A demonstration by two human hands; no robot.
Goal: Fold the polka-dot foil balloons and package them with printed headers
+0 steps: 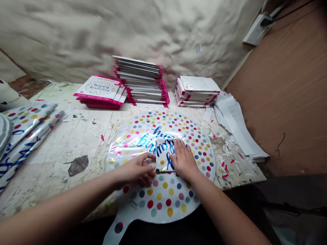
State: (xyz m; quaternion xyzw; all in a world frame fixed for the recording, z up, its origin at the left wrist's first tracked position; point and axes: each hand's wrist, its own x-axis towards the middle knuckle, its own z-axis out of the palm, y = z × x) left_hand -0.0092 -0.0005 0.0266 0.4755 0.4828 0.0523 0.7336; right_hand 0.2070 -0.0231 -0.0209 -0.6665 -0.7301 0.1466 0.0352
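A round foil balloon point(163, 195) with coloured dots and blue "happy birthday" lettering lies flat in front of me, its tail hanging over the table's front edge. On its middle rests a second foil balloon folded into a small square point(165, 156), blue lettering facing up. My right hand point(184, 161) lies over the right side of this square with fingers stretched out, pressing it down. At the square's left edge is my left hand point(140, 169), its fingers loosely curled and apart, the tips touching or very near the edge.
Behind the balloon stand a low pile of printed birthday packets point(99, 90), a tall packet stack point(143, 81) and a shorter stack point(196, 90). White paper strips point(237, 122) lie right, near pink and white scraps point(226, 165). More foil balloons point(28, 136) lie left. A wooden panel point(286, 95) borders the right.
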